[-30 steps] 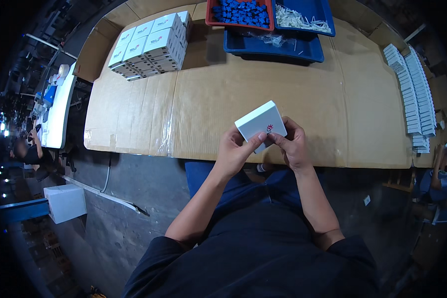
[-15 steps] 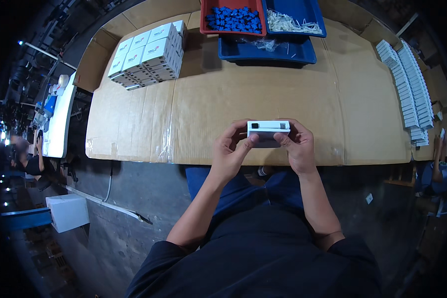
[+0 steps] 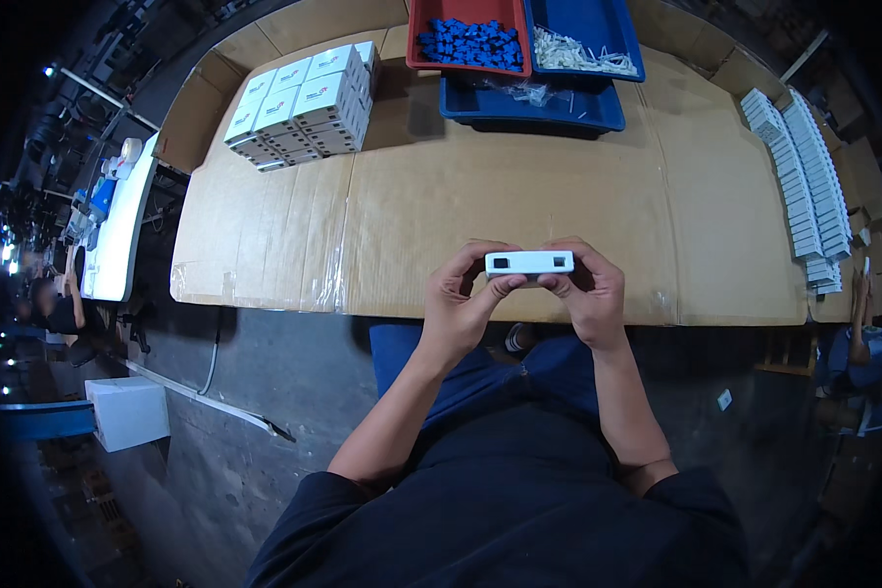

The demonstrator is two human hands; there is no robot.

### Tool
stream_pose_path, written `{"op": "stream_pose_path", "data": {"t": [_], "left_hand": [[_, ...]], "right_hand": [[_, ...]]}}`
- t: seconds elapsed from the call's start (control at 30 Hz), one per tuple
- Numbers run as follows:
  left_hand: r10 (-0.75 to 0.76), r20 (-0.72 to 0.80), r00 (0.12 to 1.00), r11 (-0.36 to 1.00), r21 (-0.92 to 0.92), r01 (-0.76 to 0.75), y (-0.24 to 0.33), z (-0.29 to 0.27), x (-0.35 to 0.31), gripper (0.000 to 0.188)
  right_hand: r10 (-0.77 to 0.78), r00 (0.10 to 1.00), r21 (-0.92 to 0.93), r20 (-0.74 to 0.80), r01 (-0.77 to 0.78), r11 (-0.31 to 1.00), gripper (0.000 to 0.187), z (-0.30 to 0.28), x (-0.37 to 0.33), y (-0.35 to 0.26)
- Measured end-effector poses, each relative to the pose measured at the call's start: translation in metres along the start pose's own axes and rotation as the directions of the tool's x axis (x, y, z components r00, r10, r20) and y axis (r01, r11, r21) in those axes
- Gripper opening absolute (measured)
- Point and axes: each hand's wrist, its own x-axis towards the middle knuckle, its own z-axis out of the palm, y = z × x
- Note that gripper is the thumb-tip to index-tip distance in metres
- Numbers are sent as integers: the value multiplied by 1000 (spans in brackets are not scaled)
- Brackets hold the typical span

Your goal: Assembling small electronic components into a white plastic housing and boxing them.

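Observation:
Between my two hands is a flat white plastic box, its narrow edge turned up toward me. Two square openings show in that edge, one near each end. My left hand grips the left end, thumb on the near side and fingers behind. The right hand closes on the other end in the same way. The box is held above the near edge of the cardboard-covered table, and its underside is mostly hidden.
At the far left stands a block of stacked white boxes. Far centre, a red tray holds blue parts, beside a blue tray of white parts; another blue tray sits nearer. Rows of white pieces line the right.
The box has tilted so its edge now faces me squarely and its grey near face is mostly out of sight. The gap along its edge appears closed. Both hands keep their hold.

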Motion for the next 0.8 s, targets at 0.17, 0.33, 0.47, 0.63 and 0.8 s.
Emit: {"op": "stream_pose_path", "data": {"t": [0.17,0.33,0.47,0.63,0.8], "left_hand": [[-135,-317,939,982,86,170,9,14,-7,32],[-179,-162,970,981,41,188,16,14,-43,40],[182,-88,979,967,196,-162,66,18,-75,38],[753,28,658,625,-344,-701,185,57,-81,14],[872,260,414,426,-819,-383,240,108,-53,29]], "right_hand": [[-66,990,-313,-121,25,949,68,26,-3,-16],[99,982,-239,164,-57,969,77,37,-26,2],[98,994,-368,51,-72,927,50,11,-47,29],[211,895,8,-394,-226,974,30,-68,-65,37],[37,746,32,-665,-21,999,50,-159,-93,-10]]}}
